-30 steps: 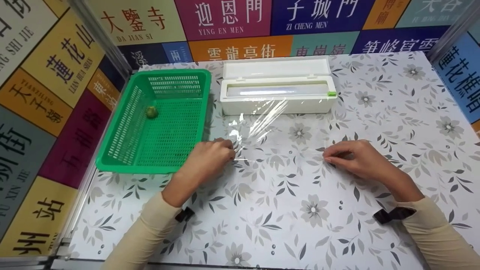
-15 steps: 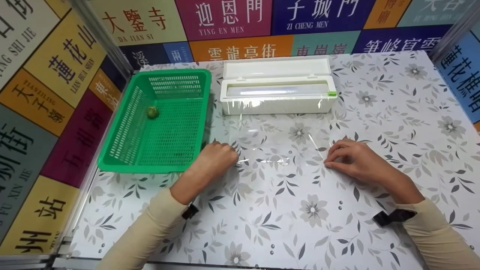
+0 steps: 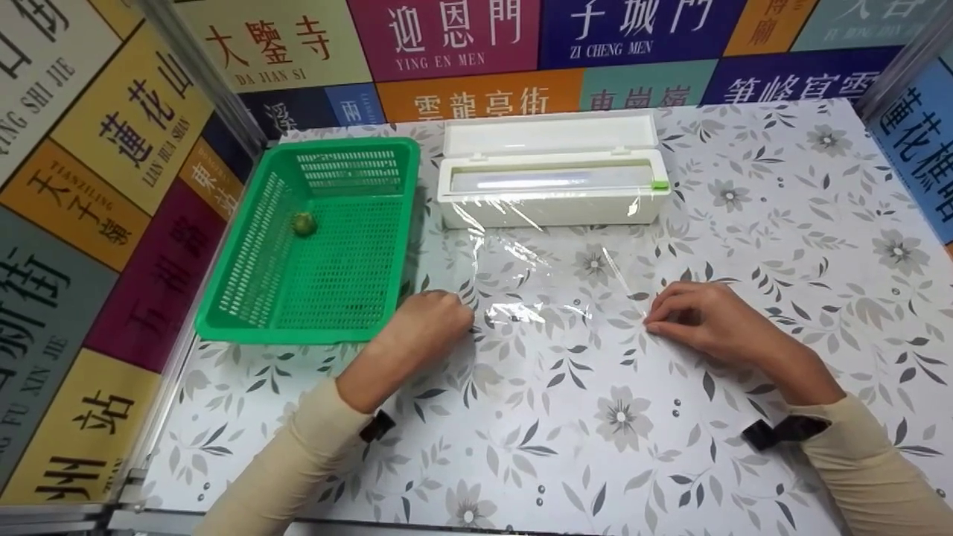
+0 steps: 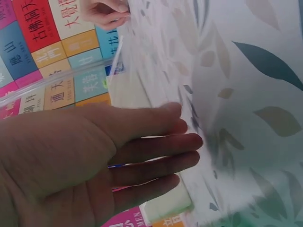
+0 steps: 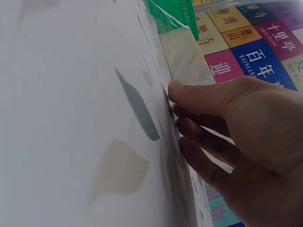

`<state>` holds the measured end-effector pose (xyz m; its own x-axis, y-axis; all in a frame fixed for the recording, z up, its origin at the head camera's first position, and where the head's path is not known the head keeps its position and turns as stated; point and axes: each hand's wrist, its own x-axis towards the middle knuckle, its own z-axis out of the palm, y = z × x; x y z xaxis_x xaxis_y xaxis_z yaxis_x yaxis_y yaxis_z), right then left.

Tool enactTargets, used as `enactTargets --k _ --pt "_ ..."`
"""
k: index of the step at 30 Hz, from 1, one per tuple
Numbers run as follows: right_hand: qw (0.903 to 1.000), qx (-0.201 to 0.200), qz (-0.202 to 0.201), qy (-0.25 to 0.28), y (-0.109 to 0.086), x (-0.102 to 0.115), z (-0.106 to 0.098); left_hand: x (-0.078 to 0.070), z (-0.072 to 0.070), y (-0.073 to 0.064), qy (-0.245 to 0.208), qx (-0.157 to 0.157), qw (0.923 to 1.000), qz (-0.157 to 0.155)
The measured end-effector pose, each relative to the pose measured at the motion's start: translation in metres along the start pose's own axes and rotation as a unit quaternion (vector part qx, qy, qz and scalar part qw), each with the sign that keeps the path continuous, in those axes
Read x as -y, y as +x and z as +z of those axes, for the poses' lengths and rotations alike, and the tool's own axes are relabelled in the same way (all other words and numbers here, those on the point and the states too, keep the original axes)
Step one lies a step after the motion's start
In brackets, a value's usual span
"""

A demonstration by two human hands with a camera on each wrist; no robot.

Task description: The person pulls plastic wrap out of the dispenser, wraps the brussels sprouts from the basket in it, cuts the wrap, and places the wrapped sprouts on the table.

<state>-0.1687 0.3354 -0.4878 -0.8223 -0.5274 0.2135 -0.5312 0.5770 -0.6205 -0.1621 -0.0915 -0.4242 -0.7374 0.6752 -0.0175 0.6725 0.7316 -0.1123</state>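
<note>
A sheet of clear plastic wrap stretches toward me from a white wrap dispenser. My left hand pinches the sheet's near left corner; in the left wrist view, thumb and forefinger meet while the other fingers extend. At the near right corner my right hand pinches the film between thumb and fingertips, close over the table. Glare streaks mark the film between both hands. The dispenser's lid stands open behind, showing the roll in its window, with a green slider at the right end.
Left of the dispenser stands a green plastic basket holding one small round greenish-brown item. My left hand is near its front right corner. A floral cloth covers the table, and sign-patterned panels wall the back and sides.
Both hands have come slightly nearer to me, and the film between them has spread from a bunched, slanting shape to a flatter sheet. The dispenser and basket have stayed put.
</note>
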Motion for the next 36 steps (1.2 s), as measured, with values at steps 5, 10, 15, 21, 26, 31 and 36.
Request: enactTargets --k 5,10,15,21,26,31,36 --pt "1.0000 -0.001 0.000 -0.002 0.000 0.002 -0.001 0.009 -0.012 0.001 -0.072 -0.017 0.9971 0.016" --pt "0.9999 -0.003 0.011 -0.008 -0.002 0.002 -0.001 0.031 -0.026 0.002 -0.091 -0.119 0.9884 0.028" --pt "0.9998 0.001 0.019 -0.010 -0.002 0.002 -0.002 0.070 -0.047 -0.001 -0.105 -0.211 0.9711 -0.038" --pt "0.9996 0.002 0.027 -0.011 -0.003 0.002 -0.003 0.121 -0.067 -0.005 -0.137 -0.253 0.9425 -0.171" --pt "0.9996 0.004 0.026 -0.003 -0.003 0.002 -0.002 0.155 -0.067 -0.005 -0.149 -0.274 0.9212 -0.233" --pt "0.9999 -0.001 0.011 0.006 -0.001 0.002 -0.001 0.183 -0.061 -0.004 -0.170 -0.254 0.9061 -0.292" --pt "0.9999 -0.002 0.000 0.011 0.000 0.001 0.000 0.207 -0.049 -0.004 -0.157 -0.182 0.9097 -0.339"
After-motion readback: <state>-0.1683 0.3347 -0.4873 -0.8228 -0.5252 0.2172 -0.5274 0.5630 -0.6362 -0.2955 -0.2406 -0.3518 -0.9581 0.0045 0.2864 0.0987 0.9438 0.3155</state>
